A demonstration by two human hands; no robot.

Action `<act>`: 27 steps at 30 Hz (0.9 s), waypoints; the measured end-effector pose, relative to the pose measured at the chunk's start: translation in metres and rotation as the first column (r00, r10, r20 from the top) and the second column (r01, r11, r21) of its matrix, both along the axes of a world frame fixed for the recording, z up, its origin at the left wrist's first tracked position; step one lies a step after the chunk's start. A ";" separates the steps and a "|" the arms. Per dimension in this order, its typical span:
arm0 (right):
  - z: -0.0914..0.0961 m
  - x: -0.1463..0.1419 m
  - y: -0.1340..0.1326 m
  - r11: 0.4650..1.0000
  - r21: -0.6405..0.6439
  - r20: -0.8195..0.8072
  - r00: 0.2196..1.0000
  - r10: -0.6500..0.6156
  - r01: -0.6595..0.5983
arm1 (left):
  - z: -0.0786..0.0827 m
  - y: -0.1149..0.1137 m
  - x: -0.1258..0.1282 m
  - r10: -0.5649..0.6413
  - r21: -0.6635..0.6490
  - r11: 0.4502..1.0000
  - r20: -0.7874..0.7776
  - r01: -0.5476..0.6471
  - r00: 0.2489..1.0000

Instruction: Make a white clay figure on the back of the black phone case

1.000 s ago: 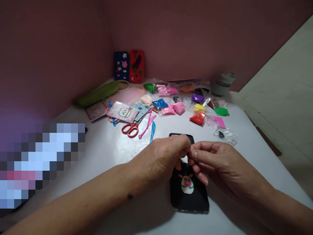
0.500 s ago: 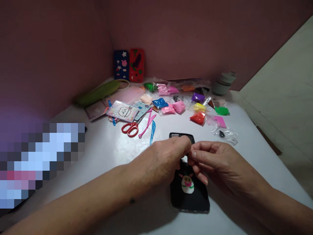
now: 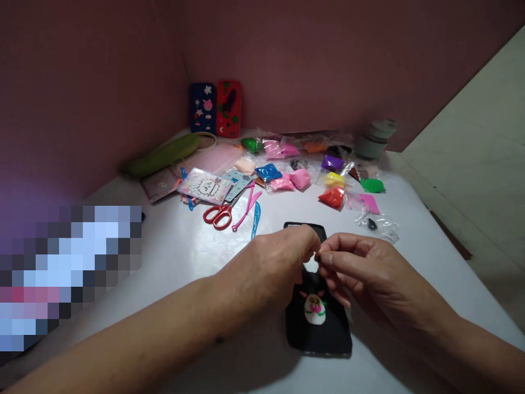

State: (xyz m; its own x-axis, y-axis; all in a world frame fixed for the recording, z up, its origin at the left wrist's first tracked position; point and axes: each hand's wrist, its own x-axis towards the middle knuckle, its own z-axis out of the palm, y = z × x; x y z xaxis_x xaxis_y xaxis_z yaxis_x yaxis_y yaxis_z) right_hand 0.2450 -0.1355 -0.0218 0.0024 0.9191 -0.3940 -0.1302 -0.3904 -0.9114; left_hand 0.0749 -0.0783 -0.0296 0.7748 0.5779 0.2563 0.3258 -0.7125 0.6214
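Note:
A black phone case (image 3: 324, 334) lies flat on the white table (image 3: 172, 257) in front of me, with a small white, pink and green clay figure (image 3: 314, 309) stuck on it. My left hand (image 3: 279, 262) and my right hand (image 3: 361, 268) meet fingertip to fingertip just above the case's upper half. Both hands are closed in a pinch around something tiny that I cannot make out. My hands hide the middle of the case.
Several small bags of coloured clay (image 3: 332, 197) lie across the back of the table. Red scissors (image 3: 217, 214), pink and blue modelling tools (image 3: 249, 208) and sticker cards (image 3: 205, 187) sit to the left. Two decorated cases (image 3: 216, 109) lean on the wall. A grey jar (image 3: 375, 139) stands at back right.
Both hands stay pinched together above the case. My right fingers have lifted slightly and shifted a little; nothing else has moved.

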 end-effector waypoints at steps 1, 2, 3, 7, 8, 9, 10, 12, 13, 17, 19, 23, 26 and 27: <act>0.000 0.000 0.000 1.000 -0.003 -0.012 1.000 -0.001 0.001 | 0.000 0.000 0.000 0.012 -0.018 1.000 -0.002 -0.012 1.000; 0.000 0.000 0.000 1.000 -0.006 -0.026 1.000 -0.005 0.004 | 0.001 0.000 0.000 0.023 -0.029 0.999 -0.004 -0.023 1.000; 0.001 -0.001 0.000 1.000 -0.011 -0.037 0.999 -0.010 0.010 | 0.001 -0.001 0.000 0.033 -0.033 0.999 -0.005 -0.034 0.999; 0.002 -0.003 0.002 0.998 -0.032 -0.062 0.997 -0.051 0.049 | 0.001 -0.001 0.001 0.046 -0.014 0.999 0.010 -0.046 0.999; 0.002 -0.003 0.002 0.998 -0.040 -0.073 0.996 -0.059 0.056 | 0.001 -0.001 0.001 0.041 -0.015 0.999 0.012 -0.040 0.999; 0.002 -0.004 0.002 0.997 -0.049 -0.086 0.994 -0.063 0.059 | 0.001 -0.001 0.001 0.034 -0.016 0.999 0.017 -0.034 0.999; 0.002 -0.004 0.002 0.997 -0.055 -0.099 0.993 -0.065 0.060 | 0.001 -0.001 0.000 0.027 -0.013 1.000 0.022 -0.027 0.999; 0.002 -0.003 0.002 0.997 -0.059 -0.113 0.992 -0.057 0.050 | 0.001 -0.001 0.000 0.015 0.007 1.000 0.034 -0.015 0.999; 0.002 -0.003 0.002 0.997 -0.058 -0.116 0.992 -0.049 0.043 | 0.001 -0.001 0.000 0.010 0.021 1.000 0.040 -0.011 0.999; 0.003 -0.002 0.001 0.997 -0.069 -0.128 0.991 -0.030 0.022 | 0.000 0.001 0.000 0.003 0.042 0.999 0.062 -0.006 0.998; 0.004 -0.002 0.002 0.996 -0.083 -0.144 0.989 -0.029 0.017 | 0.000 0.001 0.001 0.014 0.003 1.000 0.072 -0.014 0.997; 0.006 -0.003 0.002 0.995 -0.098 -0.169 0.985 -0.025 0.008 | 0.003 0.001 0.002 0.039 -0.157 0.987 0.121 -0.020 0.992; 0.006 -0.002 0.001 0.995 -0.101 -0.180 0.983 -0.024 0.005 | 0.005 0.001 0.001 0.039 -0.259 0.966 0.156 0.002 0.987; 0.005 -0.002 0.001 0.995 -0.098 -0.184 0.983 -0.019 0.001 | 0.005 0.001 0.001 0.043 -0.290 0.957 0.156 0.004 0.987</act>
State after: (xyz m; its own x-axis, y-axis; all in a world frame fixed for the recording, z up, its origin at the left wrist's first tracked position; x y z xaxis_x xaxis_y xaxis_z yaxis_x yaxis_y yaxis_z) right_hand 0.2432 -0.1350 -0.0164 -0.0694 0.8767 -0.4759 -0.2971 -0.4736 -0.8291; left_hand 0.0762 -0.0769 -0.0242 0.7254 0.6600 0.1952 0.2182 -0.4895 0.8443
